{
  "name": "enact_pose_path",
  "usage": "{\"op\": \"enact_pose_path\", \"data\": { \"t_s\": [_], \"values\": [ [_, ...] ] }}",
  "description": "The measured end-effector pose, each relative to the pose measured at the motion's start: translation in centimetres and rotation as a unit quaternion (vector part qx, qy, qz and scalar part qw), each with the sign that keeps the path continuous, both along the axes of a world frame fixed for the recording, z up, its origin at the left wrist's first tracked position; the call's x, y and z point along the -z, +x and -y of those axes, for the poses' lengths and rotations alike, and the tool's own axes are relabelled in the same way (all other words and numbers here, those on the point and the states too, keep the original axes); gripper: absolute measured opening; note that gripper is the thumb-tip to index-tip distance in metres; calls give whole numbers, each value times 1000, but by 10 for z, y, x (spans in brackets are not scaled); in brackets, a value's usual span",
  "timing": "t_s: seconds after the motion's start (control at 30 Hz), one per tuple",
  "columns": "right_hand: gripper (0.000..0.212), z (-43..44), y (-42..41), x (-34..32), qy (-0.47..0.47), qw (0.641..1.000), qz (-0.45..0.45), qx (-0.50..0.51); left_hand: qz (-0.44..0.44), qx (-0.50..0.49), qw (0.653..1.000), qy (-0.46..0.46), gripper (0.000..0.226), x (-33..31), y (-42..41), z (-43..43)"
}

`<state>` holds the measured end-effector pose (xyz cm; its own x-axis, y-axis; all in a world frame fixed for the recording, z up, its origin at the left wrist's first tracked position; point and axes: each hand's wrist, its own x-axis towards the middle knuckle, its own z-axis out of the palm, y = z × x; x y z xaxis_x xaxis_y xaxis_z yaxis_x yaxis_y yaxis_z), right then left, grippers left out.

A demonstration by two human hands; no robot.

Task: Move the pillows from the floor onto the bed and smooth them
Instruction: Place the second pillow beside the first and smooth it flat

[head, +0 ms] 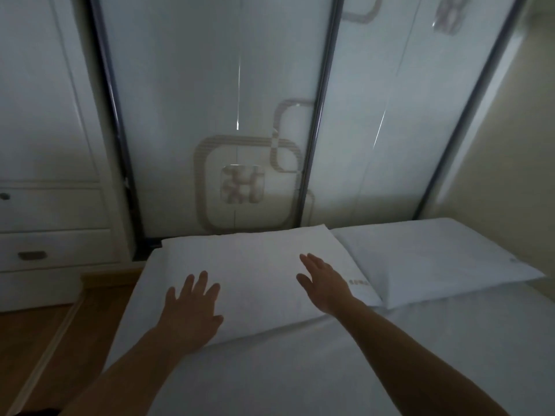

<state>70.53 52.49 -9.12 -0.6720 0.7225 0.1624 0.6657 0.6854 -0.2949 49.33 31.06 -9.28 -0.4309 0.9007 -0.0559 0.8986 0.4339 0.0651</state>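
Two white pillows lie side by side at the head of the bed (pixel 300 370), which has a white sheet. On the left pillow (pixel 258 265) both my palms rest flat with fingers spread. My left hand (pixel 192 307) presses its near left part, close to the front edge. My right hand (pixel 322 280) lies on its right part, near a small label. The right pillow (pixel 435 259) lies untouched, its left corner tucked against the left pillow. Neither hand holds anything.
Frosted sliding wardrobe doors (pixel 216 115) with a square pattern stand right behind the pillows. A white drawer unit (pixel 51 229) stands at the left. Wooden floor (pixel 60 325) runs along the bed's left side. A beige wall (pixel 510 145) closes the right.
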Motion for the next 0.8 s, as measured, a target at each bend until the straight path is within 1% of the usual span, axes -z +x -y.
{"op": "enact_pose_path", "data": {
  "t_s": [0.27, 0.5, 0.63, 0.73, 0.8],
  "values": [
    [56, 4, 11, -5, 0, 1000, 8, 16, 9, 2, 1000, 20, 68, -7, -1, -5],
    [58, -4, 2, 27, -15, 998, 63, 12, 16, -3, 999, -42, 69, 26, -6, 0],
    [62, -20, -13, 48, -14, 995, 103, -14, 12, 9, 997, -73, 71, 47, -8, -21],
    [73, -34, -26, 64, 15, 988, 144, -52, -4, 22, 997, -79, 79, 65, -8, -44],
    [92, -41, -31, 78, 40, 976, 199, -77, -27, 22, 996, -83, 90, 79, -9, -54]
  ]
}}
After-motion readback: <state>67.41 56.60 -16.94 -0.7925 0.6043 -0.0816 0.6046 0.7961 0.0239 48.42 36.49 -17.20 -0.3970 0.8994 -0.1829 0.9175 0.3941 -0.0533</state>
